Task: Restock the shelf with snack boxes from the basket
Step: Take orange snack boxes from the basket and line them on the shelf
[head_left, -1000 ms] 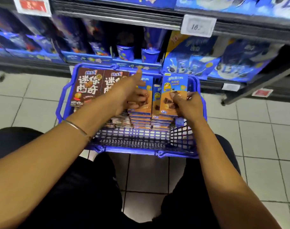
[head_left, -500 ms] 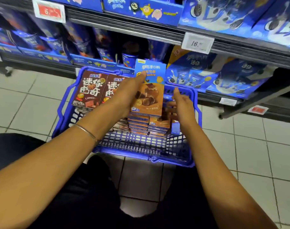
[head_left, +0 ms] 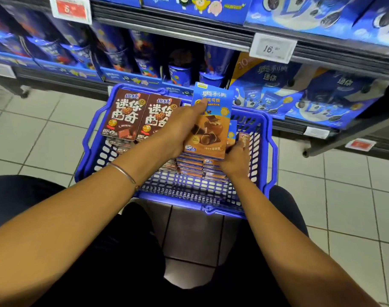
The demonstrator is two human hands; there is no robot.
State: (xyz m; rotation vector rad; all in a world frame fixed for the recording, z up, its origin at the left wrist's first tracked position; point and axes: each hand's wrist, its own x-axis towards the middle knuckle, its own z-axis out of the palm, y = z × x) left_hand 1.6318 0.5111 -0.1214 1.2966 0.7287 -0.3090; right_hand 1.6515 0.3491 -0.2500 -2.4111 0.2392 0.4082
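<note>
As the left hand (head_left: 180,129) grips a snack box (head_left: 211,134), thumb across its front, above the basket (head_left: 265,138) at frame centre, seemingly for shelving, the right hand (head_left: 234,158) pinches a second box (head_left: 244,138) in curled fingers.

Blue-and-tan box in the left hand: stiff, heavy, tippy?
Likely stiff: the blue-and-tan box shows flat faces and straight edges in the grip of the left hand. Probably light, since one hand holds it upright above the basket. The matching stacked boxes look thin, so it may tip if stood on end.
</note>
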